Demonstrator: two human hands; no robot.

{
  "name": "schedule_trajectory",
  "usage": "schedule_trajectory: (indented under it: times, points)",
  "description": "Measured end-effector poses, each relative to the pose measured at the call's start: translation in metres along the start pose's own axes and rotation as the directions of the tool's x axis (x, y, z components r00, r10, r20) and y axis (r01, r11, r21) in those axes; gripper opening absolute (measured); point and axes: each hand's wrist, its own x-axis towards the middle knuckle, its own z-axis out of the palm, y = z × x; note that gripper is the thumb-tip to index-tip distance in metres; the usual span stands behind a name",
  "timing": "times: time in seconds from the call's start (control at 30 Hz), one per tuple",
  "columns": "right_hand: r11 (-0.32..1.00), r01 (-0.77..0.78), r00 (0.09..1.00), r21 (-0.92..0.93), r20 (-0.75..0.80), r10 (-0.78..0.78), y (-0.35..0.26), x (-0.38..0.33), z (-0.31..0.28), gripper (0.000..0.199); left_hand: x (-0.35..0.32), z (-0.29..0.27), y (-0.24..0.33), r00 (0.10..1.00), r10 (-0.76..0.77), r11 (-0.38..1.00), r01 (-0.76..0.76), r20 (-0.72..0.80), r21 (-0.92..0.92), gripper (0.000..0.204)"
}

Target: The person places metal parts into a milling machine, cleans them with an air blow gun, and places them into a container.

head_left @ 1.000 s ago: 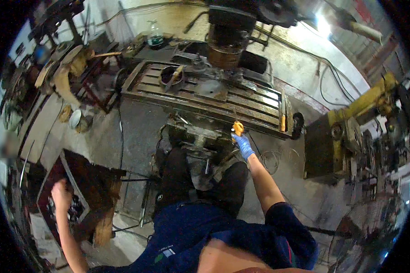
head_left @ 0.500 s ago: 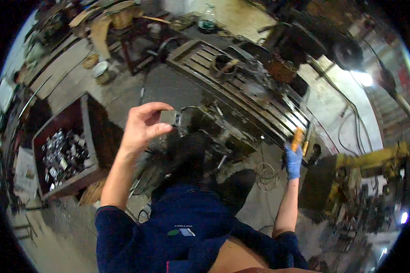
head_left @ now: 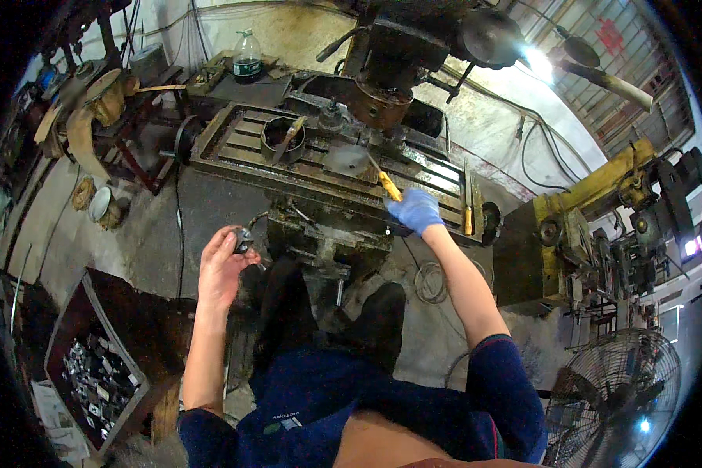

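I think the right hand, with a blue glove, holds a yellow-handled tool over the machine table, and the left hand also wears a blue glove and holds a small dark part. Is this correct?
Not quite: the left hand is bare, as the head view shows. It does hold a small dark part. The rest stands: the blue-gloved right hand holds the yellow-handled tool over the machine table.

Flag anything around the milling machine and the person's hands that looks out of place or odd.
Only the right hand wears a blue glove; the left hand, bare, holds a small dark metal part. A yellow-handled tool in the right hand's grip points at the machine table. A plastic bottle stands behind the table among the metalwork. Nothing looks spilled.
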Motion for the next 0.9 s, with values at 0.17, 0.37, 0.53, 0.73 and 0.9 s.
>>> schedule_trajectory:
  times: [0.17, 0.37, 0.53, 0.73, 0.9]
  points:
    - [0.999, -0.030, 0.997, 0.024, -0.065, 0.031, -0.022, 0.050, -0.001, 0.053, -0.007, -0.004, 0.011, 0.998, 0.022, 0.999, -0.020, -0.061, 0.041, 0.033]
    - [0.990, 0.074, 0.991, 0.121, -0.118, -0.060, 0.007, 0.015, 0.020, 0.058, -0.003, -0.004, 0.004, 0.999, -0.028, 0.998, 0.030, -0.038, 0.047, 0.035]
    - [0.879, 0.314, 0.865, 0.358, 0.273, -0.420, -0.034, -0.107, 0.007, 0.044, 0.000, -0.019, -0.017, 0.984, -0.160, 0.987, 0.158, -0.074, -0.032, 0.033]
    - [0.817, 0.513, 0.813, 0.262, 0.155, -0.561, -0.049, -0.148, 0.038, 0.048, 0.011, -0.002, -0.050, 0.961, -0.252, 0.955, 0.266, -0.110, 0.133, 0.038]
    - [0.810, 0.469, 0.791, 0.351, 0.241, -0.562, -0.048, -0.149, 0.030, 0.052, 0.010, -0.003, -0.056, 0.949, -0.242, 0.943, 0.279, -0.203, 0.180, 0.036]
